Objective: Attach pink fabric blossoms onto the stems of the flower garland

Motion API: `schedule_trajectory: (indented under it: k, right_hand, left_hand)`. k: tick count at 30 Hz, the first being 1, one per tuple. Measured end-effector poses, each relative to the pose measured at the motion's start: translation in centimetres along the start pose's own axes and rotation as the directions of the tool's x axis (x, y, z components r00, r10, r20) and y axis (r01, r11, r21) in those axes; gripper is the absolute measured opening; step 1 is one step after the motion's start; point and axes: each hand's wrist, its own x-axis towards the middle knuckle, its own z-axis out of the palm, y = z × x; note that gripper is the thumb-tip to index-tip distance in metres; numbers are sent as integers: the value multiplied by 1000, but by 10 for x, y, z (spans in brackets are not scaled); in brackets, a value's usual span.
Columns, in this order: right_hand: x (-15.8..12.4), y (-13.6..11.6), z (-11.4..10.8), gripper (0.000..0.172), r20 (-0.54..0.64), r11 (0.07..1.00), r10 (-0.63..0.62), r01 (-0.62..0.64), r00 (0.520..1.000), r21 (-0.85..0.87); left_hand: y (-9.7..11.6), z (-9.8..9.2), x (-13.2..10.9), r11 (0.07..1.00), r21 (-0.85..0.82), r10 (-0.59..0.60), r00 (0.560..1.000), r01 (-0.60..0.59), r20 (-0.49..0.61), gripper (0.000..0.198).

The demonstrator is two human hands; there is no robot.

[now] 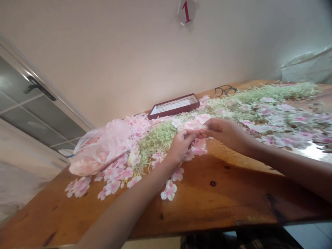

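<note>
Both my hands meet over a wooden table (223, 193) strewn with pink fabric flowers. My left hand (180, 147) is curled, its fingers pinched on a pink flower (199, 144) held between the two hands. My right hand (225, 133) reaches in from the right, fingertips closed on the same flower. A pile of pale green stems (155, 138) lies just left of my left hand. Loose pink blossoms (169, 191) lie below my left wrist.
A clear plastic bag (98, 148) of pink petals sits at the left. A dark red shallow tray (174, 105) and black glasses (225, 90) lie by the wall. More green stems and flowers (275, 110) spread right. A plastic sheet (308, 65) is far right.
</note>
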Motion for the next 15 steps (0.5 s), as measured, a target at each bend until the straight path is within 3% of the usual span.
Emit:
schedule_trajectory:
  k: [6, 11, 13, 15]
  right_hand:
    - [-4, 3, 5, 22, -28, 999, -36, 35, 999, -24]
    - [5, 5, 3, 22, 0, 981, 35, -35, 999, 192]
    - [8, 8, -12, 20, -200, 985, 62, -29, 978, 168]
    - [9, 11, -35, 24, -491, 1000, 29, -31, 871, 3]
  left_hand:
    - [1, 1, 0, 1000, 10, 9, 1000, -9, -14, 20]
    - [-2, -6, 6, 999, 6, 50, 999, -50, 13, 26]
    - [-5, -12, 9, 992, 21, 124, 991, -123, -43, 27]
    - [-8, -18, 12, 979, 60, 200, 972, -193, -127, 27]
